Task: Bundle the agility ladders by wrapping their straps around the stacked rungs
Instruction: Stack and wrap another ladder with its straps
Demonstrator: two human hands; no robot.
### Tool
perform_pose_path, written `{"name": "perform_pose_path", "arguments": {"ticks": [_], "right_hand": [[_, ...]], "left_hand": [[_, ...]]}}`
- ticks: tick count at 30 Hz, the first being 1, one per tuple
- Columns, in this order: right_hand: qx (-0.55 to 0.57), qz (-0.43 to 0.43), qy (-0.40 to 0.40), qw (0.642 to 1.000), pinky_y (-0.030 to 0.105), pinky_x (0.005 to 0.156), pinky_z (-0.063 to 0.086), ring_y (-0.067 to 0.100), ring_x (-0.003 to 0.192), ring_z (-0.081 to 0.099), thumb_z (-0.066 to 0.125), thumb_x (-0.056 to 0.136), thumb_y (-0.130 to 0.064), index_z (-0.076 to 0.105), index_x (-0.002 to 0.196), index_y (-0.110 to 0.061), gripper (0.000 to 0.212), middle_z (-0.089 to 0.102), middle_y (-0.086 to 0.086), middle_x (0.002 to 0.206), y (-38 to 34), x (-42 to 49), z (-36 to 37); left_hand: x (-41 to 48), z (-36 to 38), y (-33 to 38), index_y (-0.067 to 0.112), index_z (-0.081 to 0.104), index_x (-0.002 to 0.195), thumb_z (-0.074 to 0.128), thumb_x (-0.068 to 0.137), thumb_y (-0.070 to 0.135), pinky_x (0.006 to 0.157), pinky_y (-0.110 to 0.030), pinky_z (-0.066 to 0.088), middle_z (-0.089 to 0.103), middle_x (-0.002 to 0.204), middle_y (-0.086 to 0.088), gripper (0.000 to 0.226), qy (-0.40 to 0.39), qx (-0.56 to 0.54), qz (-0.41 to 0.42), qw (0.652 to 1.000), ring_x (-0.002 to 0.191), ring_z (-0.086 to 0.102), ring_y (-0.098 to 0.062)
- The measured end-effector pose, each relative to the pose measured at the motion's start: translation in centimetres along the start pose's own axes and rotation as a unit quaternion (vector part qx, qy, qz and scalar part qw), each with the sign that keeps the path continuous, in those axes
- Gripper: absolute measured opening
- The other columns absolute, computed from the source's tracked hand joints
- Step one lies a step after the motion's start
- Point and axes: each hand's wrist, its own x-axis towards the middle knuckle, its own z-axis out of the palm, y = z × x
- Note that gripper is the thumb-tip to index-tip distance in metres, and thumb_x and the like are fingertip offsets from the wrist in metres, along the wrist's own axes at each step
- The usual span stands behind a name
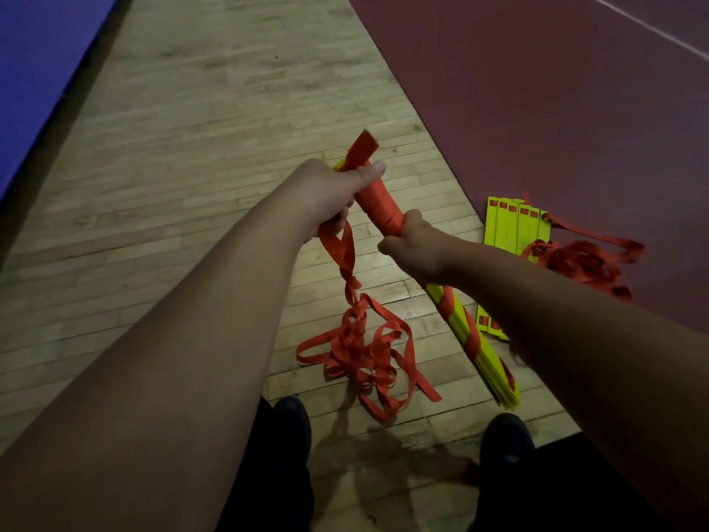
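Left hand [326, 193] grips wrapped bundle [380, 201] — right hand [414, 243] too.

It was a sports hall. A pale wooden strip floor [215, 120] ran from near to far, bordered on the right by a dark red painted court area [537, 90] crossed by a thin white line [652, 26]. A blue surface [34, 71] edged the far left. Flat yellow plastic agility-ladder rungs with red webbing straps [510, 228] lay on the right.
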Motion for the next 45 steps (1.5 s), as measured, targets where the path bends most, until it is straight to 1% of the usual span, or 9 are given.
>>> {"name": "perform_pose_path", "arguments": {"ticks": [5,10,15,19,24,33,37,40,45], "right_hand": [[-0.028,-0.095,0.02,0.995,0.029,0.062,0.046,0.017,0.083,0.065,0.074,0.099,-0.047,0.043,0.127,-0.021,0.048,0.062,0.004,0.103,-0.7,-1.6,-0.8],[0.221,-0.084,-0.125,0.964,0.034,0.076,0.058,0.013,0.083,0.068,0.083,0.09,-0.037,0.065,0.108,-0.023,0.029,0.068,-0.006,0.087,-1.5,-2.8,-2.6],[0.351,-0.073,-0.26,0.896,0.05,0.083,0.061,0.035,0.089,0.071,0.06,0.097,-0.003,0.061,0.125,-0.003,0.028,0.07,0.018,0.103,-1.9,-3.2,-2.6],[0.305,-0.062,-0.243,0.919,0.039,0.069,0.052,0.024,0.066,0.056,0.063,0.09,0.0,0.067,0.123,-0.007,0.034,0.057,0.008,0.079,-0.7,-2.7,-2.8],[0.31,-0.05,-0.246,0.917,0.036,0.065,0.048,0.022,0.063,0.051,0.065,0.092,-0.004,0.066,0.108,-0.012,0.018,0.051,0.005,0.075,-0.3,-2.5,-3.3],[0.086,-0.038,-0.005,0.996,0.033,0.064,0.054,0.018,0.077,0.065,0.076,0.099,-0.033,0.057,0.123,-0.018,0.035,0.067,0.007,0.094,-0.7,-0.9,-1.1],[0.052,-0.023,0.004,0.998,0.031,0.058,0.049,0.015,0.067,0.058,0.074,0.1,-0.041,0.051,0.127,-0.016,0.043,0.062,0.005,0.086,-0.7,-0.7,-0.7],[0.018,-0.02,0.008,1.0,0.029,0.057,0.047,0.015,0.072,0.062,0.073,0.099,-0.049,0.042,0.132,-0.019,0.054,0.064,0.006,0.095,-1.2,-1.1,-0.3],[0.038,-0.025,-0.024,0.999,0.031,0.061,0.045,0.015,0.076,0.06,0.071,0.099,-0.049,0.041,0.132,-0.021,0.053,0.062,0.005,0.094,-1.6,-1.6,-0.6]], "left_hand": [[0.1,-0.3,0.3,0.01,0.073,0.101,0.081,0.085,0.063,0.06,-0.034,0.05,0.058,0.065,0.001,0.056,0.031,-0.001,0.045,0.999,0.047,0.052,-0.015],[-0.9,-2.2,1.3,0.024,0.068,0.093,0.082,0.093,0.049,0.052,-0.025,0.04,0.041,0.061,0.01,0.029,-0.106,-0.114,0.07,0.985,0.052,0.036,-0.007],[-1.1,-3.2,1.0,0.025,0.062,0.085,0.079,0.094,0.053,0.05,-0.024,0.038,0.046,0.064,0.007,0.034,-0.148,-0.121,0.069,0.979,0.05,0.036,-0.007],[-1.5,-3.5,0.5,0.02,0.065,0.099,0.078,0.08,0.065,0.052,-0.025,0.044,0.059,0.072,0.004,0.051,-0.187,-0.064,0.056,0.979,0.052,0.042,-0.008],[-1.1,-2.7,0.6,0.017,0.067,0.098,0.081,0.083,0.062,0.053,-0.026,0.046,0.064,0.074,0.003,0.049,-0.177,-0.076,0.061,0.979,0.054,0.045,-0.008],[-0.4,-2.3,0.2,0.005,0.081,0.111,0.09,0.089,0.028,0.056,-0.026,0.052,0.077,0.082,-0.001,0.033,-0.046,-0.121,0.016,0.991,0.056,0.054,-0.007],[-1.4,-1.9,1.3,0.013,0.082,0.112,0.084,0.092,0.047,0.062,-0.029,0.056,0.079,0.088,0.0,0.04,-0.081,-0.118,0.018,0.99,0.063,0.06,-0.01],[-1.2,-1.1,1.3,0.017,0.077,0.1,0.078,0.091,0.064,0.055,-0.028,0.056,0.08,0.079,0.003,0.048,0.022,-0.046,0.022,0.998,0.057,0.061,-0.009],[-0.3,-1.3,0.8,0.013,0.076,0.103,0.071,0.099,0.056,0.058,-0.031,0.053,0.075,0.068,0.0,0.044,0.052,-0.034,0.048,0.997,0.053,0.057,-0.012]]}}
